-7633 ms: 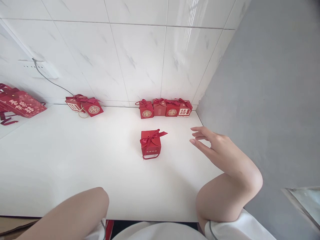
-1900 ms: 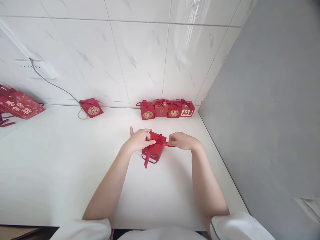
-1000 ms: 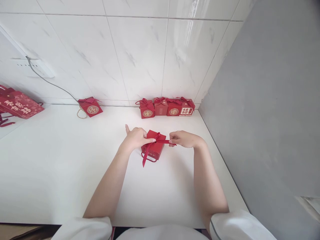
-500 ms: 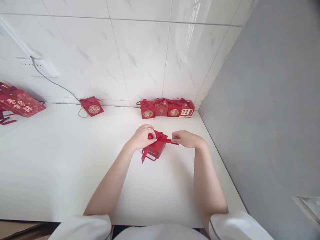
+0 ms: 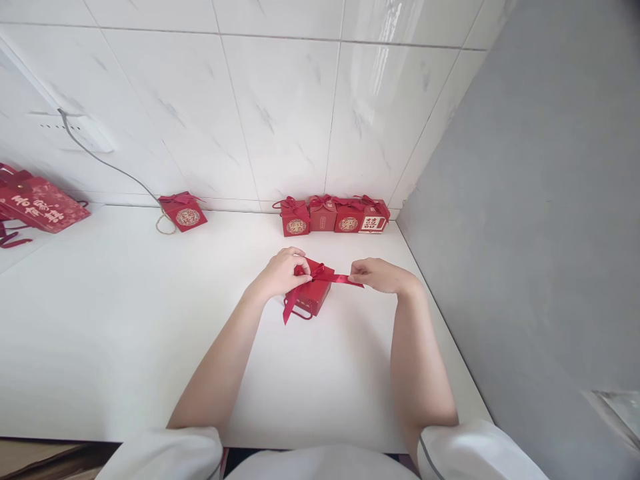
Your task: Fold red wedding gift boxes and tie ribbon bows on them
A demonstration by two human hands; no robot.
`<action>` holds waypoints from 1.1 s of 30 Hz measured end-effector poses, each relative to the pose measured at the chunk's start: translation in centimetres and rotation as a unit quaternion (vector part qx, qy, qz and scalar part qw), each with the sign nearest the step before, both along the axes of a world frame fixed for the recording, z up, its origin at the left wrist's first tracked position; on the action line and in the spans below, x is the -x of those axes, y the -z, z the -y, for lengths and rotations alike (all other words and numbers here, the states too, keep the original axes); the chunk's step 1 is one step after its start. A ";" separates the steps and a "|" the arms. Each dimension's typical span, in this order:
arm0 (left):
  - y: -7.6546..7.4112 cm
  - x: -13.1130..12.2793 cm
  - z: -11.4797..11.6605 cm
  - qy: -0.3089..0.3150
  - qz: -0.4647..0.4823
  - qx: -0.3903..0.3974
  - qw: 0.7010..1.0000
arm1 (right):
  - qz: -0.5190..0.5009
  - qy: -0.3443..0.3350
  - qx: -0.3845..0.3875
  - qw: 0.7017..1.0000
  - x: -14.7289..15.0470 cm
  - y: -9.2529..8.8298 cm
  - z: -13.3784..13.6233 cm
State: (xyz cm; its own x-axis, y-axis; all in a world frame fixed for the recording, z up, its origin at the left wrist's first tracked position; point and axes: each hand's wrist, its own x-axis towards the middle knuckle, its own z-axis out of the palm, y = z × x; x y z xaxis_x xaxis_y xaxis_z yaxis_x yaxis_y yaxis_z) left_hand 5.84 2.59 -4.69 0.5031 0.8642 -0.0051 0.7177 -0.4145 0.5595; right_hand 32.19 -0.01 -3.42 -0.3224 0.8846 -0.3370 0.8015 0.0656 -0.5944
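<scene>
A small red gift box (image 5: 319, 293) rests on the white countertop in front of me, with a cord handle looped at its near side. A red ribbon (image 5: 340, 279) is tied in a bow on its top. My left hand (image 5: 287, 272) is closed on the ribbon at the bow, at the box's left; the fingertips partly cover the knot. My right hand (image 5: 377, 275), off to the right of the box, pinches one ribbon tail and holds it stretched out sideways. The other tail hangs down over the near left side.
Several red gift boxes (image 5: 323, 217) stand in a row against the tiled wall (image 5: 285, 113). Another red box (image 5: 187, 217) sits farther left beside a grey cable (image 5: 117, 168). Red gift bags (image 5: 47, 203) lie at the far left. A grey panel (image 5: 525, 200) bounds the right side.
My right hand has moved slightly to the right with the ribbon tail, which now reaches farther out. My left hand stays at the bow.
</scene>
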 end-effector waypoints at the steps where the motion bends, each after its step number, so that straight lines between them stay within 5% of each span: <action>1: -0.1 0.1 0.0 0.000 0.005 0.003 1.000 | -0.007 0.020 -0.019 1.000 0.3 -0.3 0.3; 4: -0.5 0.4 0.1 0.004 0.022 0.015 1.000 | -0.033 0.062 -0.123 0.990 2.1 -1.7 1.5; 6: -0.6 0.6 0.0 0.001 0.027 0.020 0.999 | -0.063 0.021 -0.178 0.982 4.1 -2.5 2.5; 10: -0.2 0.6 -0.3 -0.010 0.027 0.036 0.999 | -0.067 -0.159 -0.154 0.973 8.6 -2.5 4.0; 14: 0.4 0.5 -0.7 -0.009 0.031 0.024 0.999 | 0.079 -0.195 -0.135 0.968 11.7 -1.7 4.3; 19: 0.8 0.5 -1.0 -0.016 0.032 0.020 0.999 | 0.171 -0.175 -0.152 0.958 12.8 -1.6 4.2; 33: 0.3 0.1 -0.6 -0.017 0.014 0.021 1.000 | 0.129 -0.254 -0.215 0.934 13.9 0.0 4.3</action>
State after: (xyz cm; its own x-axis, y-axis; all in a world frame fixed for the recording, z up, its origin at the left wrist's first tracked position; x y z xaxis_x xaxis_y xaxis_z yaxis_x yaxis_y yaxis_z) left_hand 5.74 3.22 -4.96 0.4735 0.8804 -0.0284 0.7150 -0.3653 0.5960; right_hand 18.25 -4.28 -3.40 -0.6940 0.7115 -0.1101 0.7154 0.6644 -0.2161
